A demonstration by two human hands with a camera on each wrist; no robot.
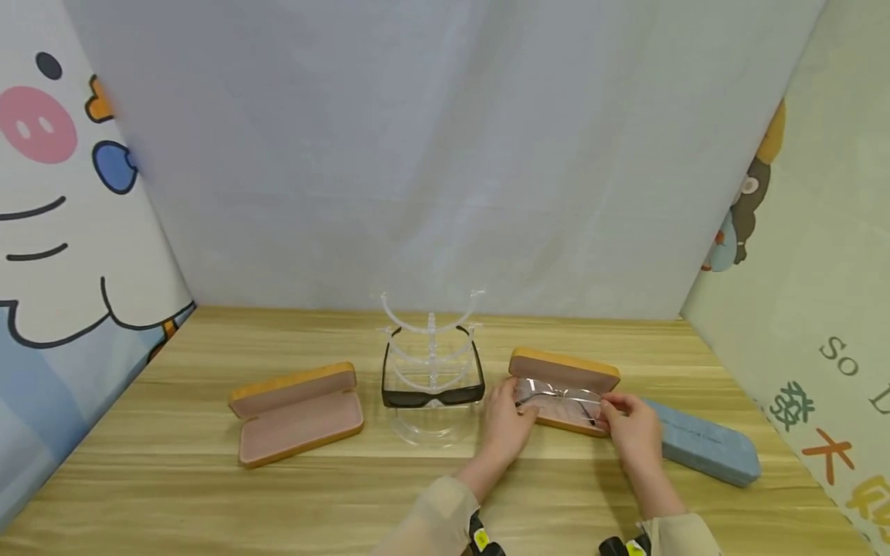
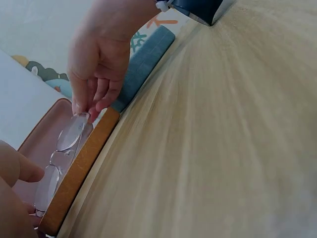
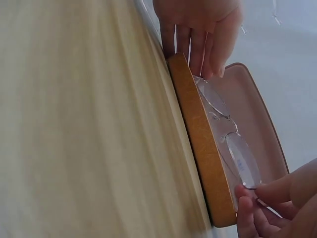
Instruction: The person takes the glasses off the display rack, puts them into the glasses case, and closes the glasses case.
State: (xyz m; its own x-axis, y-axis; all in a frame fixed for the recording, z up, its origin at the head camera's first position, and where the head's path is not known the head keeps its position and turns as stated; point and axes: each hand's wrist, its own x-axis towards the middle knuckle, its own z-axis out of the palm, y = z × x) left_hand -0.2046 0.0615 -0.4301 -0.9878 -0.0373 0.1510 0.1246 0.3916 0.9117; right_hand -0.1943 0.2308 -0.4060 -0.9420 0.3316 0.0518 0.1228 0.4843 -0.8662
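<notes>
Clear-lensed, thin-framed eyeglasses (image 1: 562, 394) are at an open orange-brown glasses case (image 1: 566, 366) with a pink lining. My right hand (image 1: 634, 431) pinches their right end between thumb and fingers, as the right wrist view shows by the lens (image 3: 242, 161). At the case's left end is my left hand (image 1: 509, 421); its fingers (image 3: 196, 47) extend down beside the glasses' other end, with the thumb apart from them. The left wrist view shows the lenses (image 2: 72, 131) just above the case's front wall (image 2: 81, 173). Whether the glasses touch the lining is unclear.
A blue glasses case (image 1: 709, 444) lies shut to the right. Left of my hands, a clear display stand (image 1: 431, 351) bears black sunglasses (image 1: 433, 398). Another orange case (image 1: 299, 421) stands open farther left. A pale cloth (image 1: 431, 154) hangs behind the wooden table (image 1: 313, 510).
</notes>
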